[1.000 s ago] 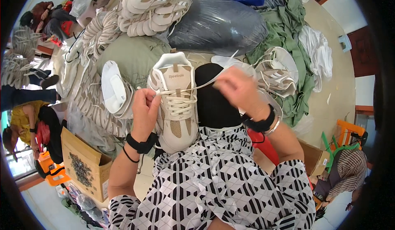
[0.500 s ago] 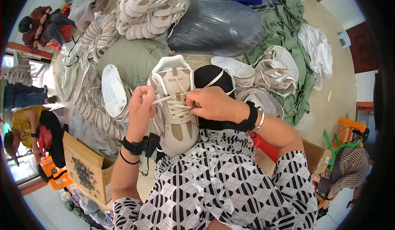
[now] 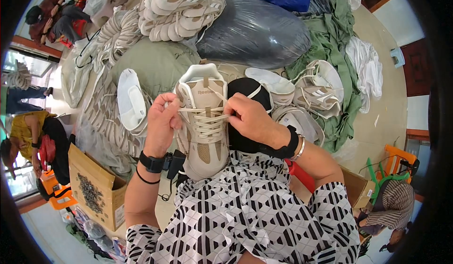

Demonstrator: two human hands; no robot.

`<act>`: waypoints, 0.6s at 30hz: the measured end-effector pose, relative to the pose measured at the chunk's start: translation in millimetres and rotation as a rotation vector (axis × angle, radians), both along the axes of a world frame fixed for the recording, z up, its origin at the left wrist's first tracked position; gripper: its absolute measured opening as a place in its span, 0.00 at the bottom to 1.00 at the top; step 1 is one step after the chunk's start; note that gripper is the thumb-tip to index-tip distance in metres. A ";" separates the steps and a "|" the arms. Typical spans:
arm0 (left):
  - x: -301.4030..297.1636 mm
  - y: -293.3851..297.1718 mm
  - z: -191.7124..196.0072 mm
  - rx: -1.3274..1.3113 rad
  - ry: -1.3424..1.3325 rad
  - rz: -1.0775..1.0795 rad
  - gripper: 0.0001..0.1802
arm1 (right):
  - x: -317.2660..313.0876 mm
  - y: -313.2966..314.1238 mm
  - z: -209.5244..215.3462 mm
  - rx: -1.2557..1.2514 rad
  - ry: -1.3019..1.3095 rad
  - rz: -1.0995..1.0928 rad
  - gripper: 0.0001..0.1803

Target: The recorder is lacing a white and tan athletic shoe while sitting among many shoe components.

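1. While both hands worked at its upper end, the beige and white shoe [image 3: 204,140] sat between them, toe toward the wearer's patterned garment [image 3: 264,209] and collar pointing away; whatever bore it underneath was hidden.
2. The lace [image 3: 206,128] crossed the shoe's front in several rows, with one strand running across near the base of the tongue, between the hands.
3. The left hand [image 3: 161,122] pinched that strand between thumb and fingers, just beside the shoe.
4. The right hand [image 3: 250,120], fingers curled in, appeared to grip the lace at the opposite edge; its exact hold was partly hidden.
5. The step in hand looked like threading or drawing up the top rows. The next move seemed to call for a steady left pinch while the right fingertips found the eyelet and pulled the slack through evenly.
6. Left of the left hand lay a pale shoe piece [image 3: 130,99]; lower on that side stood a cardboard box [image 3: 112,215].
7. Beyond the right hand lay another beige and white shoe [image 3: 321,88], with green cloth [image 3: 325,33] farther out.
8. Ahead of both hands rested a dark plastic bag [image 3: 257,28] and a heap of shoe uppers [image 3: 181,14].
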State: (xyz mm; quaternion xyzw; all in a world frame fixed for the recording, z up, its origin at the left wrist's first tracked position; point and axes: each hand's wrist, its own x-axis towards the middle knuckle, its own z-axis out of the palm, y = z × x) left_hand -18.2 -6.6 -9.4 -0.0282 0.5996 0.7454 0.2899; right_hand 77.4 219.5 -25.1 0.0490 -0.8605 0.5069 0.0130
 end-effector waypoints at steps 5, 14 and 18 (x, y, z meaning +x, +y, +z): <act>-16.8 -24.7 5.7 0.166 0.079 0.255 0.04 | 4.9 4.8 -0.6 -0.060 0.114 0.059 0.07; -13.5 -25.5 7.1 -0.441 0.526 0.086 0.03 | 6.5 8.7 0.0 0.178 0.246 -0.026 0.07; -5.5 -20.6 -13.3 -0.724 0.806 -0.079 0.04 | 12.0 36.7 4.9 -0.430 -0.377 -0.007 0.09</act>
